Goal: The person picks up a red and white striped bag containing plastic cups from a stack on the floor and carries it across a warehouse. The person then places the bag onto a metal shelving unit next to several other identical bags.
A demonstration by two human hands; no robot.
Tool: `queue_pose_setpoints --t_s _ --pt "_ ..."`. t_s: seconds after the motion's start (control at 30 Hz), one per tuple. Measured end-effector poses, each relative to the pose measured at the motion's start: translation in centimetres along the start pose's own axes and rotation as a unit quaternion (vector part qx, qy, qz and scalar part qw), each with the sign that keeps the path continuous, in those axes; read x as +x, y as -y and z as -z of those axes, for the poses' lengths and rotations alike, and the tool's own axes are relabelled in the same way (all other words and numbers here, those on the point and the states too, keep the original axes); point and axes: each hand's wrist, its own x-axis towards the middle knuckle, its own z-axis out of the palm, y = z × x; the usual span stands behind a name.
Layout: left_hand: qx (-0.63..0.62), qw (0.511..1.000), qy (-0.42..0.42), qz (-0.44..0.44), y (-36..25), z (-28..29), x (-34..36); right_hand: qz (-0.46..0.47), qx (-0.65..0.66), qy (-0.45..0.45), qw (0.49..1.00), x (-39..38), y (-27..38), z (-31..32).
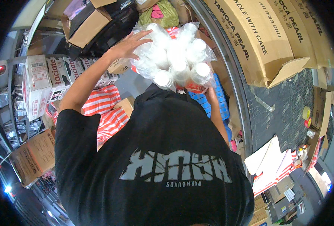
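A large clear plastic bag of white-capped bottles (178,62) is held between my two hands, in front of my chest. Fingers spread and curved, my left hand (129,46) presses on the bag's upper left side. My right hand (211,95) is at its lower right corner, with most of the fingers hidden under or behind the bag. Something red and printed shows through the plastic near that corner. Just below the bag on the right lies a blue plastic crate (216,103), partly covered.
At the right stands a dark worktable (276,113) with large cardboard cartons (257,34) and tape rolls (306,113). Red-and-white striped bags (106,105) lie on the left, beside wrapped packs (63,75) and a metal rack (12,94). An open carton (89,30) sits at the far left.
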Motion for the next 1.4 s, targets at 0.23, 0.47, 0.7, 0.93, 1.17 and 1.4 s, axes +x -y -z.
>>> queue_pose_setpoints --t_s 0.23,0.47,0.7,0.93,1.17,1.4 --pt "-0.043 0.999 -0.012 -0.021 0.7 -0.4 -0.5 -0.001 0.052 -0.032 0.998 -0.5 -0.4 -0.1" --pt "-0.048 0.999 -0.007 -0.025 0.3 0.1 -1.0 -0.033 0.015 -0.011 0.999 0.0 -0.6 0.5" --pt "-0.024 0.999 0.019 0.022 -0.6 0.6 -1.4 -0.028 0.017 -0.031 0.999 -0.2 -0.4 -0.1" --pt "-0.027 0.999 0.027 0.016 -0.6 0.2 -1.1 -0.025 0.014 -0.018 0.999 -0.6 0.2 -0.2" --pt "-0.022 0.999 0.040 0.021 -1.5 0.5 -1.8 -0.003 0.009 0.048 0.999 -2.2 0.8 -0.3" --pt "-0.024 0.998 0.046 0.030 -1.7 0.5 -1.7 0.035 -0.003 -0.017 0.999 -1.8 0.5 -1.2"
